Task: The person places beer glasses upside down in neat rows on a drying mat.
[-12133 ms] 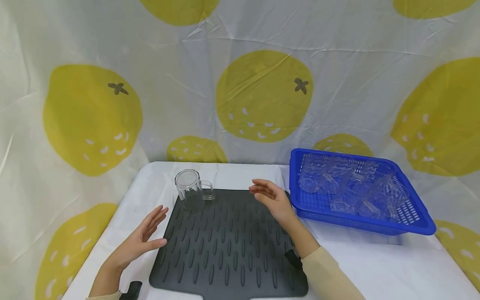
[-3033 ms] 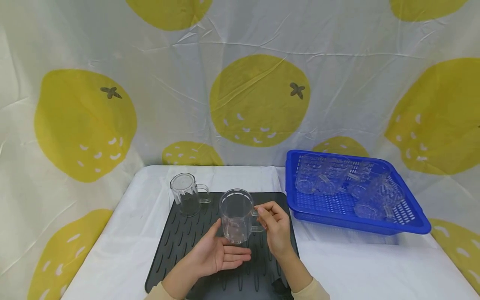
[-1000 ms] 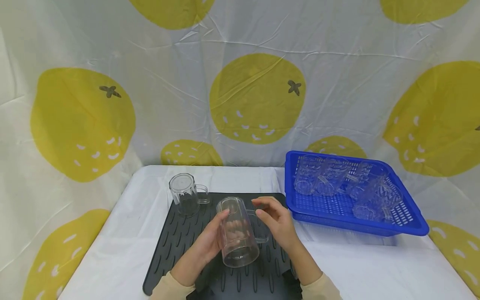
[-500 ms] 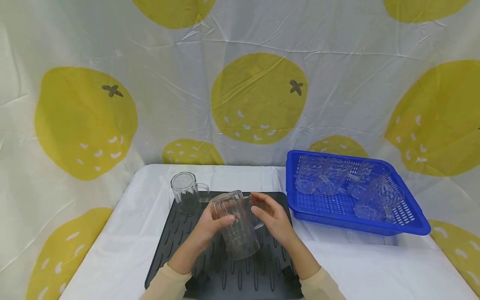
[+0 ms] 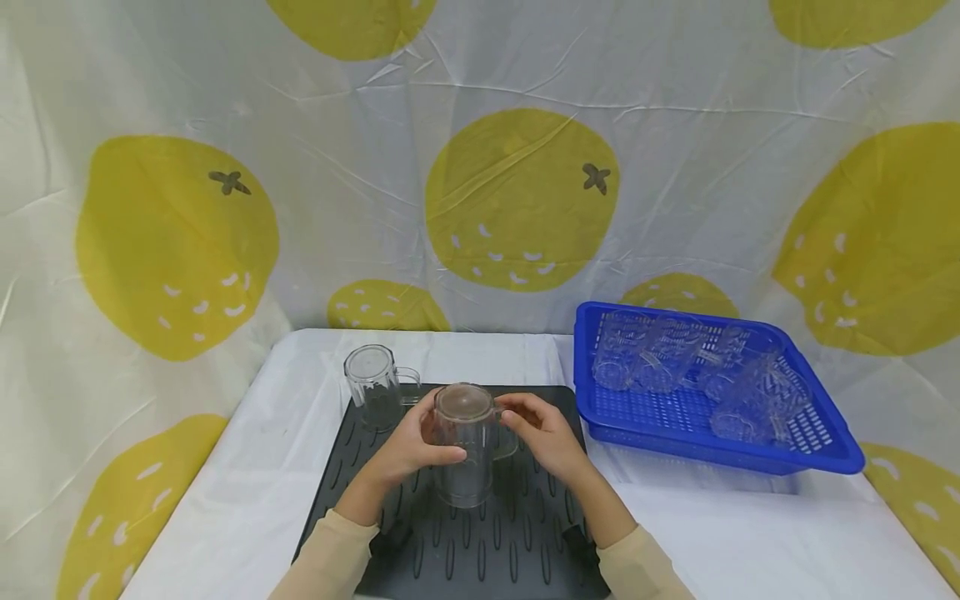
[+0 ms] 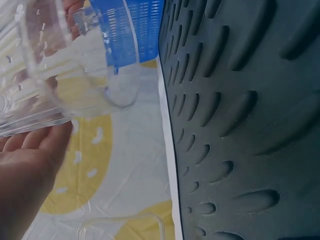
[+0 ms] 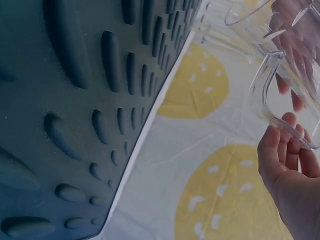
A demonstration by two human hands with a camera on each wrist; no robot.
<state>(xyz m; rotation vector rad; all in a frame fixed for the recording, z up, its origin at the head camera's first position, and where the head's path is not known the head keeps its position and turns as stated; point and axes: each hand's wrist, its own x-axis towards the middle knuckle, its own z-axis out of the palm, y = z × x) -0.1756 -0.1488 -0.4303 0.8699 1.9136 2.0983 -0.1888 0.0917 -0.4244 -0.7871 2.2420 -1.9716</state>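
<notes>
A clear glass mug (image 5: 465, 467) is held upside down close over the black ridged mat (image 5: 480, 550), its base up and its rim toward the mat. My left hand (image 5: 408, 450) grips its body from the left, thumb in front and fingers behind. In the left wrist view the mug (image 6: 105, 65) shows its open rim facing the mat. My right hand (image 5: 547, 437) pinches the upper part of the handle, as the right wrist view shows with fingers (image 7: 295, 145) at the handle (image 7: 267, 90).
A second glass mug (image 5: 375, 392) stands on the mat's back left corner, handle to the right. At the right, a blue plastic basket (image 5: 697, 446) holds several clear glass mugs lying down. A white cloth (image 5: 720, 533) covers the table, and a lemon-print curtain (image 5: 360, 208) hangs behind.
Both hands were empty 12 seconds ago, and the basket held more mugs. The held mug was rim up 3 seconds ago; since then it has been turned over, my left hand moving from beneath to its side.
</notes>
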